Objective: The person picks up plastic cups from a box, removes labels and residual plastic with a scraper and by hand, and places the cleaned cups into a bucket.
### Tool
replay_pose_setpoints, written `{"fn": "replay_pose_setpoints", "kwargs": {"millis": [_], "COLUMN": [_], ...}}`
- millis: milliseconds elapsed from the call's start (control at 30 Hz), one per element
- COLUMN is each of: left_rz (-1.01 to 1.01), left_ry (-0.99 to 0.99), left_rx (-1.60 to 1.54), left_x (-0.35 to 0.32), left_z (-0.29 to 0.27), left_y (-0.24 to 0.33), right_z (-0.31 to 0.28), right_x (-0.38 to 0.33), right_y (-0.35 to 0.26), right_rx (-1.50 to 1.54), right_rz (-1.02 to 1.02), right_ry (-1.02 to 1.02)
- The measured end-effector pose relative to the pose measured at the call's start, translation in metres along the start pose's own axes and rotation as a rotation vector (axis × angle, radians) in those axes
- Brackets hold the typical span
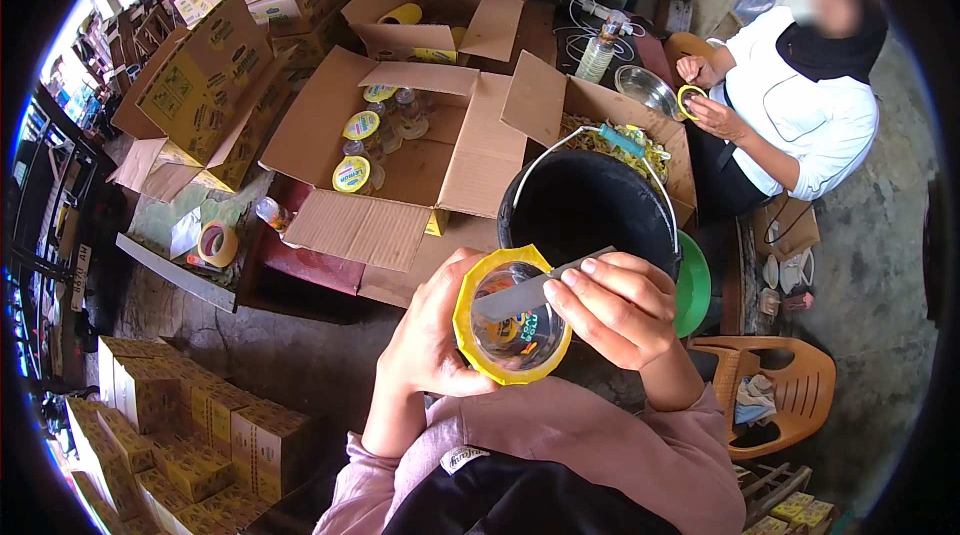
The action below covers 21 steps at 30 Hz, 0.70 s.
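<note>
A clear plastic cup with a jagged yellow rim is held in my left hand, fingers wrapped round its left side. Coloured print shows through its wall. My right hand pinches a flat grey metal blade. The blade lies across the cup's mouth, its left end near the far side of the rim. Just beyond my hands stands a black bucket with a wire handle and a blue-green grip. My right hand is in front of the bucket's near edge.
An open carton ahead left holds several yellow-lidded cups. Yellow scraps fill a box behind the bucket. A green basin sits right of it. A co-worker holds a yellow-rimmed piece at far right. An orange chair stands at right.
</note>
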<state>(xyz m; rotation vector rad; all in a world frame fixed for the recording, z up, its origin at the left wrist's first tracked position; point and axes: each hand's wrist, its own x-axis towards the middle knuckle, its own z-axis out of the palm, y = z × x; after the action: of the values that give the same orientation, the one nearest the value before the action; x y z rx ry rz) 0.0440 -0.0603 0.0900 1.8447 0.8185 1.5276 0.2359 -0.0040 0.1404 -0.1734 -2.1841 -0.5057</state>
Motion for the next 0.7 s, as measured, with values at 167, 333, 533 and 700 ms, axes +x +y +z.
{"fn": "replay_pose_setpoints", "kwargs": {"millis": [167,333,533,700], "left_rz": [-0.035,-0.089,-0.061,-0.065], "left_ry": [-0.022,-0.039,-0.121,0.051], "left_rx": [-0.012,-0.066,-0.079,-0.316], "left_x": [0.0,0.0,0.003,-0.003], "left_z": [0.002,0.003,0.004,0.017], "left_y": [0.002,0.001,-0.001,-0.007], "right_z": [-0.002,-0.002,-0.005,-0.008], "right_x": [-0.003,-0.005,-0.005,-0.005], "right_y": [0.001,0.003,0.005,0.007], "right_rx": [0.003,0.039,0.058,0.08], "right_rz": [-0.019,-0.044,-0.031,0.001], "right_ry": [-0.022,-0.006,0.0,0.059]}}
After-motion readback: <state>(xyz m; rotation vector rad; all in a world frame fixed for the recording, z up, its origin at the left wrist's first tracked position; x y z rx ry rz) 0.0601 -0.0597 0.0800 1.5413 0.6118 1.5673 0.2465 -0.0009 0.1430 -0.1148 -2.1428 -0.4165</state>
